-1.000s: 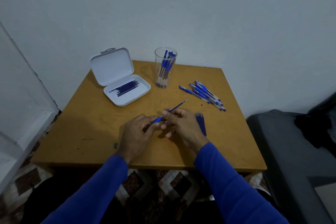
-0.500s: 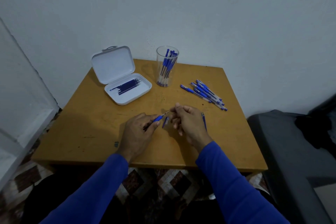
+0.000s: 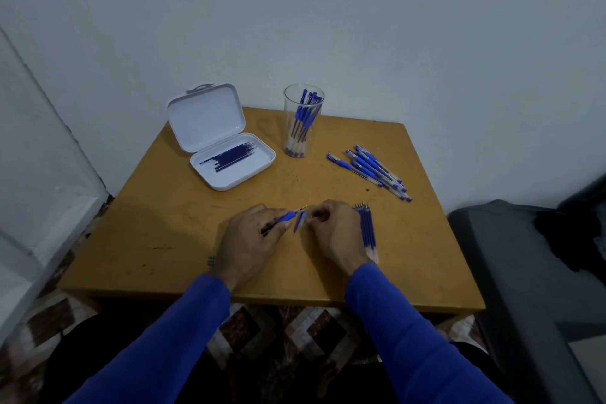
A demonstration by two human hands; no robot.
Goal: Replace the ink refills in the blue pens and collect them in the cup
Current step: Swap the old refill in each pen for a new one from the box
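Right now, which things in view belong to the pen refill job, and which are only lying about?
Belong to the job:
- pen in the left hand
- cap by the right hand
- refills beside that hand
- white case with refills
- cup of pens
- loose pens

Only lying about:
- dark cloth on the grey seat

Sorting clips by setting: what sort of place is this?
Probably a home room corner: a small wooden table against a plain wall, a patterned floor, dark upholstered seating.
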